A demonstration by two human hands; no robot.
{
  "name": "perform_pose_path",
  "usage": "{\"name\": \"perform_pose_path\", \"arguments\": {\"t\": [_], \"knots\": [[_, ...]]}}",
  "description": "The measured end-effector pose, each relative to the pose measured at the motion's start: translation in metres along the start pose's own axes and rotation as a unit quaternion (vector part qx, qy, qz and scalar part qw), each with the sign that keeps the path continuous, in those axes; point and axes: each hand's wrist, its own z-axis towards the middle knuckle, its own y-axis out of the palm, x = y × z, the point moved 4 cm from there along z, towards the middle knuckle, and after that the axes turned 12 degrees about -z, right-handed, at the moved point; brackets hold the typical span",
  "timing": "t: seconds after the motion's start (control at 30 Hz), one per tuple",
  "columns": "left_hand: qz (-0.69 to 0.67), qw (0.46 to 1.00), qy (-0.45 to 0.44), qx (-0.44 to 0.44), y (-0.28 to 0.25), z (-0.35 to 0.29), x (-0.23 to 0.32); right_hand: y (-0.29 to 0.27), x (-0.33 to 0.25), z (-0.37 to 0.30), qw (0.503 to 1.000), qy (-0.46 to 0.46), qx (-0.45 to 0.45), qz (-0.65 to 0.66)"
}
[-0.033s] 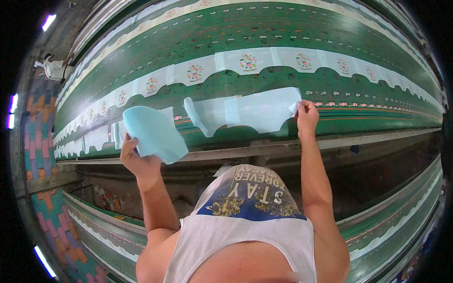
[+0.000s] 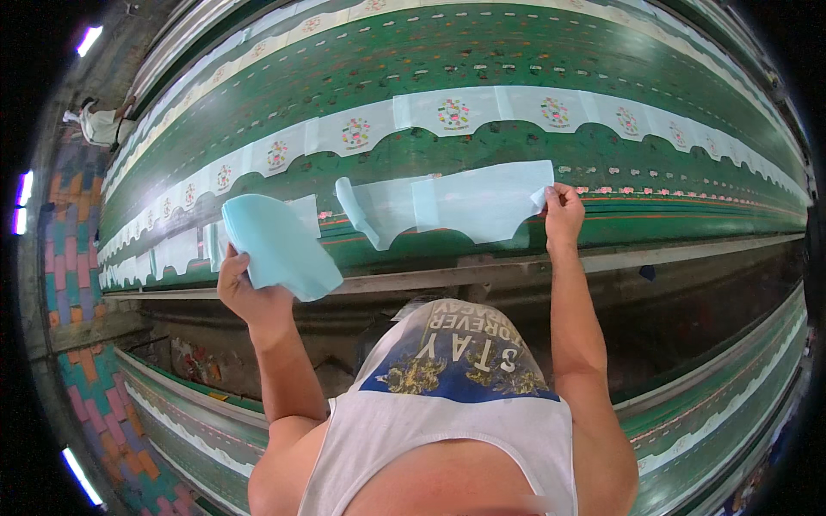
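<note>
A white tank top (image 2: 447, 460) with a blue and gold print is worn by the person, nearest the camera. Beyond it, a stack of light-blue fabric panels (image 2: 277, 245) is grasped at its lower left edge by the left hand (image 2: 251, 288), the thumb laid across the top; the stack is held above the pale edge rail (image 2: 430, 280) of a long green printing table (image 2: 482, 148). On the right, the folded corner of a light-blue scalloped panel (image 2: 490, 205) is pinched between the thumb and fingers of the right hand (image 2: 564, 215). That panel is spread over the table, its left end overlapping a second panel (image 2: 383, 206), whose left edge is curled. Farther back, a row of printed panels (image 2: 453, 114) with round multicoloured motifs is laid along the table. At far left, a co-worker (image 2: 101, 125) is seen.
</note>
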Motion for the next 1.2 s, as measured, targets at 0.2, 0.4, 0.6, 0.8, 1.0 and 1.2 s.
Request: {"name": "perform_pose_path", "arguments": {"t": [0.2,0.4,0.6,0.8,1.0,1.2], "knots": [[-0.22,0.961,-0.166,-0.018,0.03,0.01,-0.004,-0.02,0.0,0.013,0.996,0.033,-0.021,-0.08],[-0.261,0.904,-0.322,-0.102,0.102,-0.014,-0.076,-0.009,-0.074,-0.025,0.992,-0.064,-0.068,-0.089],[-0.252,0.863,-0.382,-0.213,0.157,-0.045,-0.132,0.016,-0.192,-0.113,0.944,-0.248,-0.194,-0.1],[-0.178,0.864,-0.37,-0.292,0.191,-0.063,-0.145,-0.003,-0.206,-0.125,0.946,-0.228,-0.156,-0.169],[-0.114,0.871,-0.351,-0.325,0.202,-0.086,-0.156,-0.023,-0.17,-0.122,0.963,-0.081,-0.256,-0.021],[-0.106,0.874,-0.354,-0.315,0.234,-0.117,-0.155,-0.06,-0.149,-0.108,0.934,-0.021,-0.321,0.153]]}}
